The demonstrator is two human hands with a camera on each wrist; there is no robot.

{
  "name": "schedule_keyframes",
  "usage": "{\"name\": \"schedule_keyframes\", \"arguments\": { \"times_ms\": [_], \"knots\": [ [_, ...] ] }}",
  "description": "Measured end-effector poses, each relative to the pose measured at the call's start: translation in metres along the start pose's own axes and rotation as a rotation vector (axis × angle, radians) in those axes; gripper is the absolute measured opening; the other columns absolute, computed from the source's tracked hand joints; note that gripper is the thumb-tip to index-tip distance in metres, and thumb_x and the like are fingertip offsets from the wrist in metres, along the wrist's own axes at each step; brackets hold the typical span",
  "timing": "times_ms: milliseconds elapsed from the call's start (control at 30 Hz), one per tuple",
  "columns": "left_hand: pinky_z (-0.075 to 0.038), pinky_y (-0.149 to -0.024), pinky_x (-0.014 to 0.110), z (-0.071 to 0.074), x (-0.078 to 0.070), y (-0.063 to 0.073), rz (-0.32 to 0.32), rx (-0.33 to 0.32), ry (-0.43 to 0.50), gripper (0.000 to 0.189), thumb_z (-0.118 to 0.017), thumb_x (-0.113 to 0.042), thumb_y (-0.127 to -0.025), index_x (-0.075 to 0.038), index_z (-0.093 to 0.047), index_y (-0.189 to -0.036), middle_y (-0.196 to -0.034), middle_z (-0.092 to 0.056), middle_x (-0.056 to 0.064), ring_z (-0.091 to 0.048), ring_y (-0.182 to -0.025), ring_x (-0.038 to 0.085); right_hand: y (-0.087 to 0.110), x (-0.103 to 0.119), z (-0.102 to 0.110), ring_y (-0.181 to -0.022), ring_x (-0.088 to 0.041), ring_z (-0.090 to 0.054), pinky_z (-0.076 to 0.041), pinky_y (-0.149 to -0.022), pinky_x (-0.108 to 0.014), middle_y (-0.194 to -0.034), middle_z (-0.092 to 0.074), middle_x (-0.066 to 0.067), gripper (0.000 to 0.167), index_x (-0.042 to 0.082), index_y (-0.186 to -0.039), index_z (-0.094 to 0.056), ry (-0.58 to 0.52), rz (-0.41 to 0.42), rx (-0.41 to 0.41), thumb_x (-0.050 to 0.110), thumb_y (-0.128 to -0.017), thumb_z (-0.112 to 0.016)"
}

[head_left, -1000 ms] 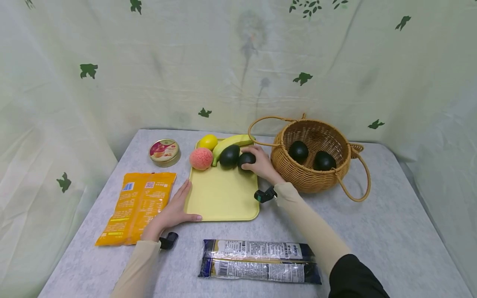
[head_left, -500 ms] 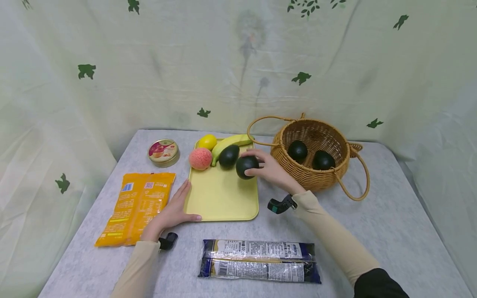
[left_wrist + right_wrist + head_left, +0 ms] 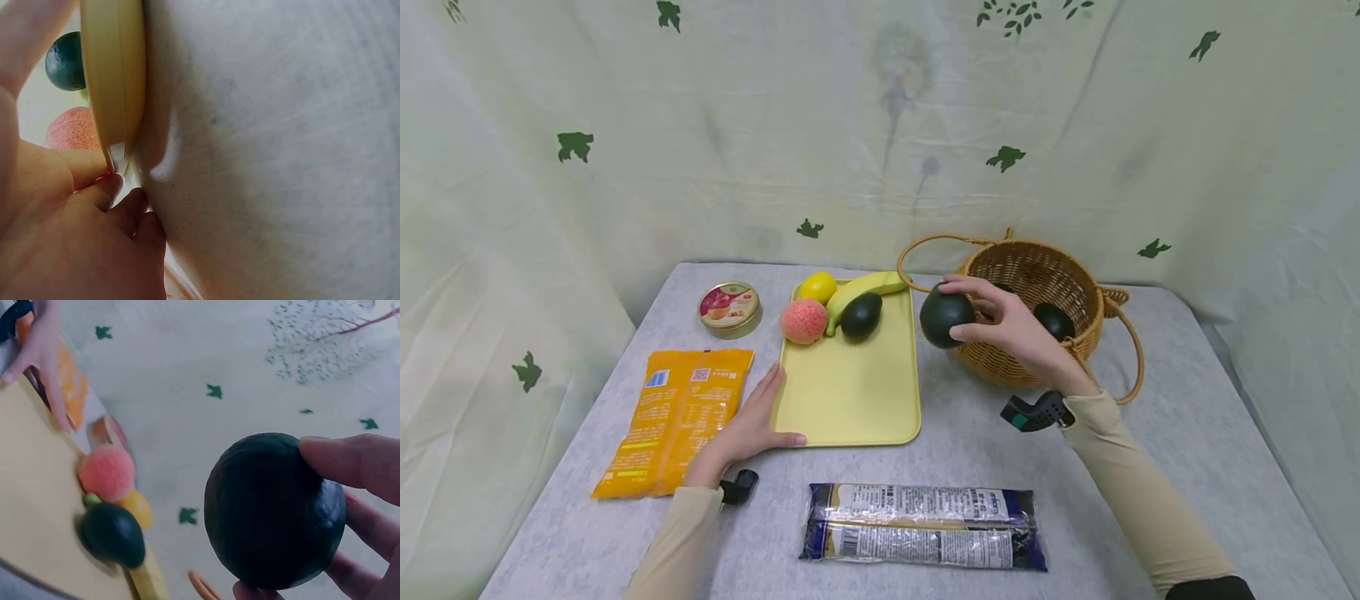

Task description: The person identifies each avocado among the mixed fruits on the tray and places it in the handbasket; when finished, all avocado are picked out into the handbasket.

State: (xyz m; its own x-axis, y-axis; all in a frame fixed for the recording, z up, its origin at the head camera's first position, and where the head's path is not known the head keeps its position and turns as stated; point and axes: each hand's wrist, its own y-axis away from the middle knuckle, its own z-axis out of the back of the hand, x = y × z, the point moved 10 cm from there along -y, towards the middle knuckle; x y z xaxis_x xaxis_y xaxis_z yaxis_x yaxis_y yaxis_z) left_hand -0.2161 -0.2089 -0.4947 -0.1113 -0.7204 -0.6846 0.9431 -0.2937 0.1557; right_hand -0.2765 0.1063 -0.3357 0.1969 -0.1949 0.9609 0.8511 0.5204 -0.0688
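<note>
My right hand [image 3: 1003, 325] grips a dark green avocado [image 3: 945, 317] between thumb and fingers, held up between the tray and the wicker basket's front left side. In the right wrist view this avocado [image 3: 272, 512] fills the fingertips. My left hand [image 3: 751, 429] rests at the left edge of the yellow tray [image 3: 850, 400], fingers extended along its rim. On the tray's far end lie a second avocado [image 3: 861, 317], a banana [image 3: 880, 284], a lemon [image 3: 817, 287] and a pink peach [image 3: 803, 322].
The wicker basket [image 3: 1000, 364], its handles folded outward, holds an avocado [image 3: 1055, 322] and another mostly hidden behind my right hand. A round tin [image 3: 730, 308] and an orange bag [image 3: 673, 421] lie left of the tray. Two long dark-blue packets [image 3: 925, 527] lie in front.
My right hand has lifted the avocado off the tray and carried it right, toward the basket. My left hand stays at the tray's edge.
</note>
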Motion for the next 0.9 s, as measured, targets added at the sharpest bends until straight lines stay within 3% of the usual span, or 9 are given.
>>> {"name": "schedule_keyframes", "arguments": {
  "times_ms": [300, 500, 633, 767, 900],
  "knots": [
    [-0.009, -0.112, 0.056, 0.0, -0.002, 0.001, 0.0, 0.002, 0.01, 0.12, -0.083, -0.04, -0.072, 0.01, -0.005, -0.149, -0.157, 0.002, 0.024, -0.003, -0.142, 0.04, 0.029, -0.009, 0.073, -0.128, -0.029, -0.04, -0.05, -0.083, -0.031, -0.151, -0.034, 0.001, 0.05, 0.016, -0.138, -0.051, -0.049, -0.035, -0.191, 0.011, -0.091, -0.066],
    [-0.009, -0.112, 0.056, 0.0, -0.002, 0.0, 0.002, 0.004, 0.016, 0.12, -0.083, -0.039, -0.072, 0.009, -0.004, -0.149, -0.157, 0.002, 0.023, -0.003, -0.142, 0.04, 0.043, -0.028, 0.109, -0.119, -0.021, -0.045, -0.049, -0.08, -0.024, -0.152, -0.032, 0.002, 0.053, 0.019, -0.141, -0.048, 0.011, -0.109, -0.316, 0.015, -0.092, -0.066],
    [-0.009, -0.111, 0.056, 0.0, -0.002, 0.0, 0.005, 0.003, 0.016, 0.12, -0.083, -0.039, -0.072, 0.009, -0.005, -0.149, -0.157, 0.002, 0.023, -0.003, -0.142, 0.04, 0.048, -0.038, 0.124, -0.116, -0.021, -0.046, -0.048, -0.076, -0.021, -0.153, -0.029, 0.004, 0.056, 0.018, -0.143, -0.046, 0.109, -0.145, -0.359, 0.02, -0.091, -0.068],
    [-0.009, -0.112, 0.056, 0.0, -0.001, 0.0, 0.011, 0.002, 0.008, 0.121, -0.083, -0.04, -0.071, 0.009, -0.005, -0.149, -0.157, 0.001, 0.024, -0.003, -0.142, 0.04, 0.049, -0.043, 0.128, -0.123, -0.027, -0.045, -0.048, -0.078, -0.017, -0.155, -0.026, 0.002, 0.059, 0.013, -0.142, -0.046, 0.235, -0.161, -0.345, 0.022, -0.089, -0.07],
    [-0.01, -0.111, 0.057, 0.001, -0.002, 0.0, 0.005, -0.001, 0.004, 0.121, -0.083, -0.041, -0.071, 0.009, -0.005, -0.149, -0.157, 0.001, 0.024, -0.004, -0.142, 0.041, 0.046, -0.042, 0.127, -0.129, -0.034, -0.04, -0.046, -0.094, -0.035, -0.155, -0.025, -0.003, 0.055, 0.009, -0.139, -0.049, 0.319, -0.144, -0.332, 0.023, -0.09, -0.069]
  ]
}}
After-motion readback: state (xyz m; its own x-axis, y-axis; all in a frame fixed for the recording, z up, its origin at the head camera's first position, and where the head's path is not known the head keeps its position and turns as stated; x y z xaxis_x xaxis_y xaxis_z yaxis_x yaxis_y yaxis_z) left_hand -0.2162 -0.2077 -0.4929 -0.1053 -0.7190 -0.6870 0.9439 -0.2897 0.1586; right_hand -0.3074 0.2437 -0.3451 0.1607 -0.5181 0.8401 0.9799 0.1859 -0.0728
